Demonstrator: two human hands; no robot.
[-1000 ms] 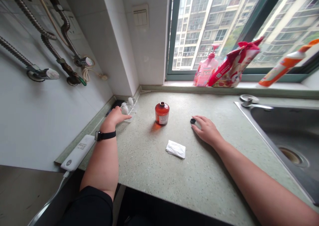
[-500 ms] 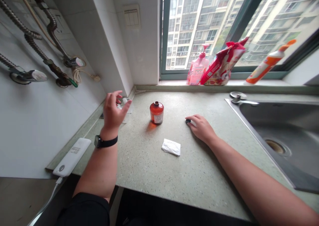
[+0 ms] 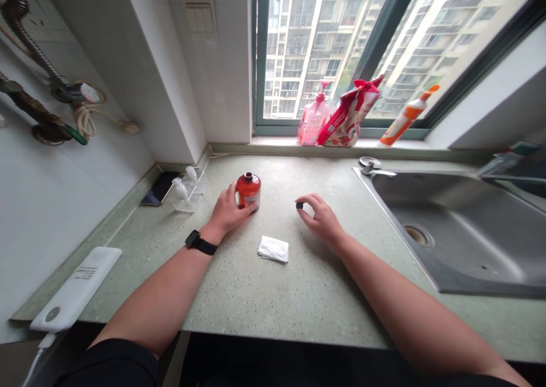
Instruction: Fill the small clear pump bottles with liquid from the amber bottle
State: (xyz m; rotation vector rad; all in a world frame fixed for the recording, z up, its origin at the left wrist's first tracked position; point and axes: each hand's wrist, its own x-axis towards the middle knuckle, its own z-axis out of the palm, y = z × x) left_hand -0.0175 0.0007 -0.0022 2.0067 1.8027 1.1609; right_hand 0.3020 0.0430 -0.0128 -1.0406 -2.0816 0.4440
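An amber glass bottle (image 3: 248, 185) with a pale label stands upright on the counter, its neck uncapped. My left hand (image 3: 228, 210) is wrapped round the bottle's left and near side, thumb across the front. To the right of it, my right hand (image 3: 321, 219) pinches a small black bottle cap (image 3: 299, 205) between thumb and fingertips, just above the counter or touching it; I cannot tell which. A folded white tissue (image 3: 273, 249) lies on the counter between my forearms, touched by neither hand.
A clear holder (image 3: 187, 204) with white-topped pieces and a dark phone (image 3: 159, 188) sit at the left wall. A white power bank (image 3: 77, 287) lies near the front left edge. The steel sink (image 3: 469, 227) is at right; a pink pump bottle (image 3: 313, 122) stands on the sill.
My left hand has come from beside the clear holder to the amber bottle and closed round it. My right hand has lifted the black cap slightly upright. The whole view has shifted right.
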